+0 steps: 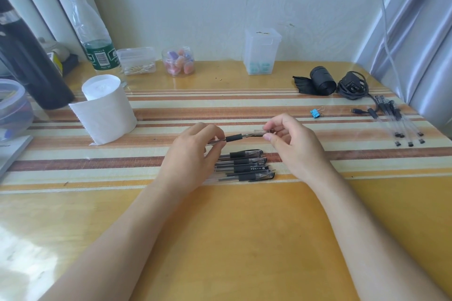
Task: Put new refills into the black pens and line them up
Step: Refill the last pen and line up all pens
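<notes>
A black pen (235,137) with a clear barrel and black rubber grip is held level above the table between both hands. My left hand (195,154) pinches its barrel end. My right hand (291,144) pinches the clear cap (258,133) at the pen's tip end. Just below, several black pens (244,166) lie side by side in a row on the striped mat, caps to the right; my left hand hides their left ends. Several refills (401,124) with black end caps lie at the right of the table.
A toilet paper roll (107,107) stands at left, with a water bottle (94,39) and dark flask (27,56) behind it. Small plastic boxes (261,54) and a jar (178,61) line the wall. A black bag roll (320,80), charger cable (353,85) and blue binder clip (316,113) lie at right.
</notes>
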